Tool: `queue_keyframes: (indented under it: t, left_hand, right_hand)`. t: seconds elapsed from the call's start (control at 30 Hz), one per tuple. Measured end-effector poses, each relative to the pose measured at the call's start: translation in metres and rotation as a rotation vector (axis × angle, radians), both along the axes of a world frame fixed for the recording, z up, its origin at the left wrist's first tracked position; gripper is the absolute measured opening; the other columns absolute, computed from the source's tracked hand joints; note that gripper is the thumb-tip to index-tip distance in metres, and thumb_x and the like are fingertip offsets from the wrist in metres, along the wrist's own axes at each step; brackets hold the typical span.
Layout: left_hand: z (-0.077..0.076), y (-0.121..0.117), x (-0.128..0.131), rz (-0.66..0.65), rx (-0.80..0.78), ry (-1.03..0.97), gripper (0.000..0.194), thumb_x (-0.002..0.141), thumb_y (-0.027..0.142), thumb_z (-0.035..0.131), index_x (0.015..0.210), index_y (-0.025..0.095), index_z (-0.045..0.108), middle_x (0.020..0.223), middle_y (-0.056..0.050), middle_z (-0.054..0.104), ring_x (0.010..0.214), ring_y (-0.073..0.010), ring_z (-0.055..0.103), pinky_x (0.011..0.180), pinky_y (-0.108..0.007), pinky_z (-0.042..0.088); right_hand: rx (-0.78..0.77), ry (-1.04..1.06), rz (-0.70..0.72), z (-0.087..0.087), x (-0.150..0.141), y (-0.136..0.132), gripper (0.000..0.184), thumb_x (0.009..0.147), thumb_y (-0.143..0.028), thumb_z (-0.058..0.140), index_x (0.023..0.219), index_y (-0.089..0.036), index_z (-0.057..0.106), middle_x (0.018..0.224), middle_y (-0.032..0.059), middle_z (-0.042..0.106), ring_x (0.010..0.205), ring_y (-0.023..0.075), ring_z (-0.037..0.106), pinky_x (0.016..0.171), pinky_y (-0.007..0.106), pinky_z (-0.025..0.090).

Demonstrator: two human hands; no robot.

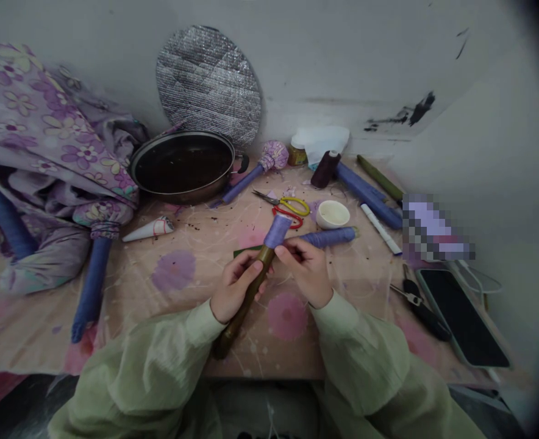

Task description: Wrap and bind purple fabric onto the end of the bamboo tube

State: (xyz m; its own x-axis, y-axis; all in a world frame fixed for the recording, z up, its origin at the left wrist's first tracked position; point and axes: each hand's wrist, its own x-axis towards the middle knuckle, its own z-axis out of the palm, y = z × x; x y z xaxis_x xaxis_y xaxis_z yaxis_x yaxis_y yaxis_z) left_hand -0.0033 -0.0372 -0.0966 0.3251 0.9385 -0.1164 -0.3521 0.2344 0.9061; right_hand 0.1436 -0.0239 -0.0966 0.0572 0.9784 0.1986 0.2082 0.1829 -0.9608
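My left hand [239, 283] is wrapped round an olive-brown stick [230, 335], which slants up and away from me. Purple wrapping [278, 230] covers the far end of that stick. Beside the lower edge of the wrapping, my right hand [306, 268] is closed in a pinch; whatever its fingertips grip is too small to make out. Just beyond the hands lies a second stick wrapped in purple [328, 238]. Red-handled scissors [292, 219] lie partly hidden behind the wrapped end, with yellow-handled scissors [292, 202] a little farther back.
Farther back are a dark pan [185, 196], a white bowl [333, 214] and a dark thread spool [325, 169]. A white cone [153, 228] lies left, near flowered cloth [68, 128]. At right lie a marker [380, 228], keys [427, 311] and a phone [464, 317].
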Motion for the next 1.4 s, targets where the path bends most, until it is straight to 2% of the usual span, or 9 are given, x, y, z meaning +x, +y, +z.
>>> queue_keyframes:
  t: [0.13, 0.2, 0.33, 0.5, 0.67, 0.87, 1.13, 1.4]
  left_hand:
    - [-0.002, -0.001, -0.001, -0.019, 0.052, 0.053, 0.023, 0.084, 0.035, 0.054, 0.094, 0.015, 0.052, 0.077, -0.001, 0.056, 0.045, -0.0042, 0.047, 0.036, -0.016, 0.036]
    - [-0.003, -0.002, -0.001, -0.015, 0.08, 0.064, 0.023, 0.086, 0.035, 0.051, 0.101, 0.017, 0.048, 0.077, 0.001, 0.055, 0.043, -0.0034, 0.046, 0.036, -0.015, 0.035]
    - [-0.007, -0.004, -0.003, -0.011, 0.165, 0.107, 0.038, 0.085, 0.03, 0.055, 0.114, 0.028, 0.032, 0.081, 0.003, 0.055, 0.044, -0.0034, 0.045, 0.038, -0.015, 0.037]
    - [-0.012, -0.003, -0.004, -0.029, 0.219, 0.164, 0.034, 0.084, 0.029, 0.056, 0.113, 0.027, 0.039, 0.08, 0.003, 0.051, 0.045, -0.0024, 0.045, 0.038, -0.014, 0.037]
    - [-0.014, -0.002, -0.003, -0.044, 0.186, 0.057, 0.035, 0.085, 0.028, 0.057, 0.115, 0.026, 0.039, 0.077, 0.004, 0.053, 0.043, -0.0015, 0.046, 0.035, -0.011, 0.034]
    - [-0.007, 0.0, -0.002, -0.092, 0.077, -0.097, 0.034, 0.084, 0.027, 0.057, 0.112, 0.027, 0.037, 0.074, 0.004, 0.058, 0.037, -0.0014, 0.045, 0.032, -0.009, 0.031]
    - [-0.002, 0.005, -0.006, -0.205, -0.052, -0.296, 0.031, 0.087, 0.025, 0.051, 0.112, 0.031, 0.033, 0.076, 0.003, 0.06, 0.035, -0.0012, 0.043, 0.032, -0.009, 0.03]
    - [-0.004, 0.005, -0.008, -0.263, -0.074, -0.366, 0.025, 0.092, 0.025, 0.041, 0.113, 0.032, 0.032, 0.079, 0.0, 0.062, 0.032, -0.0019, 0.043, 0.029, -0.009, 0.029]
  right_hand:
    - [0.014, 0.013, 0.017, 0.001, -0.001, 0.0, 0.021, 0.079, -0.036, 0.059, 0.068, -0.019, 0.059, 0.06, -0.0008, 0.057, 0.056, 0.0116, 0.049, 0.053, 0.024, 0.041]
    - [0.0, 0.016, 0.002, 0.001, -0.001, 0.001, 0.021, 0.078, -0.036, 0.061, 0.067, -0.019, 0.059, 0.06, -0.0007, 0.057, 0.056, 0.0117, 0.049, 0.052, 0.024, 0.041]
    - [-0.03, 0.021, -0.023, 0.0, -0.002, 0.002, 0.021, 0.076, -0.037, 0.062, 0.068, -0.018, 0.058, 0.059, -0.0008, 0.055, 0.055, 0.0115, 0.047, 0.051, 0.024, 0.04]
    - [-0.036, 0.007, -0.016, -0.001, -0.003, 0.0, 0.022, 0.077, -0.038, 0.061, 0.068, -0.018, 0.058, 0.058, -0.0015, 0.054, 0.055, 0.011, 0.046, 0.05, 0.023, 0.039]
    - [-0.015, 0.012, -0.015, 0.003, -0.001, 0.0, 0.021, 0.076, -0.037, 0.061, 0.067, -0.018, 0.057, 0.058, -0.0017, 0.054, 0.054, 0.0107, 0.045, 0.049, 0.023, 0.037]
    - [0.008, 0.021, 0.071, 0.005, 0.006, 0.0, 0.013, 0.077, -0.029, 0.057, 0.068, -0.019, 0.057, 0.057, -0.0023, 0.05, 0.054, 0.0109, 0.042, 0.049, 0.023, 0.034]
    - [-0.019, 0.03, 0.054, 0.004, 0.002, 0.002, 0.014, 0.077, -0.03, 0.059, 0.07, -0.018, 0.059, 0.06, -0.0019, 0.054, 0.054, 0.0101, 0.044, 0.05, 0.023, 0.036]
    - [-0.014, 0.042, 0.035, 0.003, 0.001, 0.002, 0.016, 0.079, -0.032, 0.058, 0.07, -0.018, 0.057, 0.058, -0.0031, 0.048, 0.053, 0.0099, 0.04, 0.049, 0.023, 0.034]
